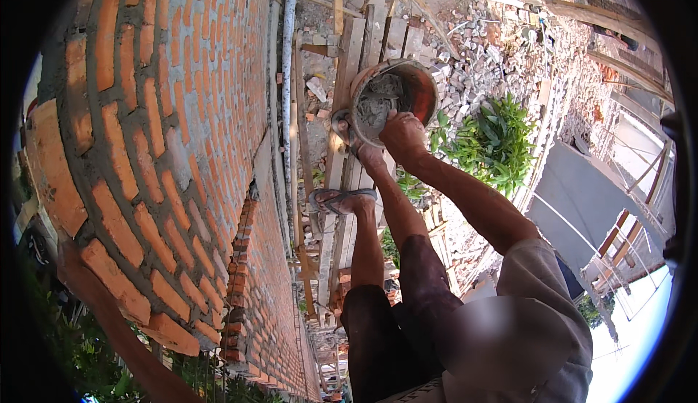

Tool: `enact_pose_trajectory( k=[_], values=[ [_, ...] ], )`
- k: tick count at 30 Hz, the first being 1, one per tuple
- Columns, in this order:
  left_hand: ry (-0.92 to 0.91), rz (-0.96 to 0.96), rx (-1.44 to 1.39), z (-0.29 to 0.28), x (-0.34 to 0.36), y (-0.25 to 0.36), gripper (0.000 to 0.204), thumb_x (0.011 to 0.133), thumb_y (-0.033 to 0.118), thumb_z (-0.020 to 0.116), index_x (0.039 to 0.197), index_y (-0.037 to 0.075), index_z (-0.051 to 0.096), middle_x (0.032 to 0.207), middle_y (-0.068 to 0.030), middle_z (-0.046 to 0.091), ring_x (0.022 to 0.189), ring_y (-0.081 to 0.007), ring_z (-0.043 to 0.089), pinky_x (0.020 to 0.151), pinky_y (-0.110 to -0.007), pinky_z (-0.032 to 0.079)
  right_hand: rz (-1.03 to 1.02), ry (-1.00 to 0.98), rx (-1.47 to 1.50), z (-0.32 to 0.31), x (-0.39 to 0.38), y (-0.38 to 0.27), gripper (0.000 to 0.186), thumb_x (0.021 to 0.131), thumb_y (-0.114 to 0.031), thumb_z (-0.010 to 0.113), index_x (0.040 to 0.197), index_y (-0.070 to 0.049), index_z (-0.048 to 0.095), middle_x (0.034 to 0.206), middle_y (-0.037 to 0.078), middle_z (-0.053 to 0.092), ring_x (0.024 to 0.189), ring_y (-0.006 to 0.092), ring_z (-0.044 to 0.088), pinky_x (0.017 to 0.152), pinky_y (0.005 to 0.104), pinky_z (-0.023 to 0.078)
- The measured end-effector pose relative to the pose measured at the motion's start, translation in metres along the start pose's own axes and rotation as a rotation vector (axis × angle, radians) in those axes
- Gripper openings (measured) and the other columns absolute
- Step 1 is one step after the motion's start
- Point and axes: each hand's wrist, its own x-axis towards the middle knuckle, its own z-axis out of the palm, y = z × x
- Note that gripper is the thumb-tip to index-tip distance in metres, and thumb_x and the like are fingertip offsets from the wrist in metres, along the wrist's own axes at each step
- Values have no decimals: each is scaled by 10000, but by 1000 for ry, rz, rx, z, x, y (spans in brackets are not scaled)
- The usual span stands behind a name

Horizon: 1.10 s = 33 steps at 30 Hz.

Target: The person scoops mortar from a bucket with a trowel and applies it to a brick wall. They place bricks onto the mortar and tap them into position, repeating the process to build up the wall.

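My right hand (404,135) is closed at the near rim of a round bucket (424,86). It seems to grip a trowel, whose handle is mostly hidden by my fingers. Wet grey mortar (374,105) lies in the bucket around the dark grey blade. At the far left my left hand (71,263) rests against an end brick (116,279) of the brick wall (182,112). Its fingers are in shadow and partly hidden, so I cannot tell whether they grip the brick. Fresh grey mortar shows in the joints there.
My sandalled feet (342,201) stand on wooden planks (349,54) beside the wall. A pale pipe (291,39) runs along the wall's foot. Rubble (494,61) and a leafy green plant (491,145) lie to the right, below a grey slab (582,199).
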Motion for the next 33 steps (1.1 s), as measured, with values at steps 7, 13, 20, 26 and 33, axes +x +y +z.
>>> enact_pose_trajectory(
  k=[7,13,20,26,33],
  values=[
    [-6,-53,-35,-4,-1,-1,469,952,353,579,1149,-70,622,1016,-124,628,875,-192,601,800,-368,479,296,-165,405,0,29,23,196,726,-118,682,872,13,693,812,136,636,732,273,659,433,417,496],
    [-17,-6,37,-1,-4,3,482,954,362,577,1172,-65,624,1056,-126,624,914,-199,596,816,-365,476,51,-157,683,-8,-18,-1,208,741,-48,651,931,20,700,871,181,666,854,326,667,638,414,561],
    [2,23,-28,3,-3,1,457,961,324,582,1197,-65,616,1076,-120,630,936,-203,600,834,-359,476,519,-357,874,-13,28,-8,195,792,-87,592,904,-39,744,896,217,702,838,386,693,723,464,560],
    [19,-17,-59,-7,6,-10,465,967,319,580,1224,-68,605,1082,-120,630,944,-205,605,848,-362,478,444,-276,878,-11,-22,3,243,782,-182,676,952,-16,727,888,205,693,848,387,692,753,458,558],
    [25,-34,-42,-3,0,-4,489,965,341,592,1237,-65,602,1107,-123,634,951,-205,606,856,-358,475,347,-334,901,21,13,3,232,811,-124,531,895,-99,745,882,231,695,856,371,688,744,479,532]
  ],
)
